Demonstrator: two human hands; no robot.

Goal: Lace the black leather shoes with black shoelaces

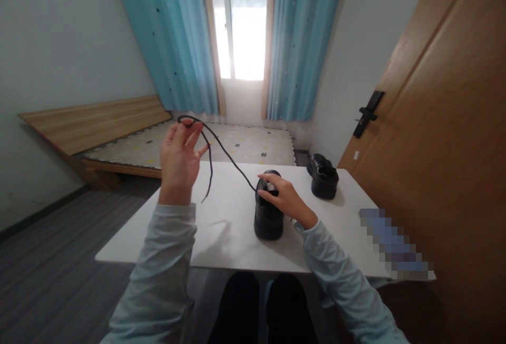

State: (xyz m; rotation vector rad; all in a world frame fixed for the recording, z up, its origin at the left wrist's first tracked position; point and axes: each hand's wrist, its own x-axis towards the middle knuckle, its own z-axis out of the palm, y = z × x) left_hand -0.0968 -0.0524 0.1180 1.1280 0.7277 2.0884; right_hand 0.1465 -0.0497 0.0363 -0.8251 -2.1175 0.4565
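A black shoe (269, 223) stands upright on the white table (229, 249), its heel towards me. From its upper part a dark shoelace (231, 159) runs up and left to my left hand (182, 149). That hand is raised above the table, fingers pinched on the lace, and the loose end hangs down beside it. My right hand (284, 196) rests at the top of the shoe, thumb and fingers over its opening. Whether those fingers also grip the lace or the tongue is hard to make out.
A second black shoe (324, 178) stands at the back right of the table. A blurred-out bluish item (395, 241) lies at the right edge. Beyond the table is a bed (237, 141); a wooden door (443, 133) is on the right.
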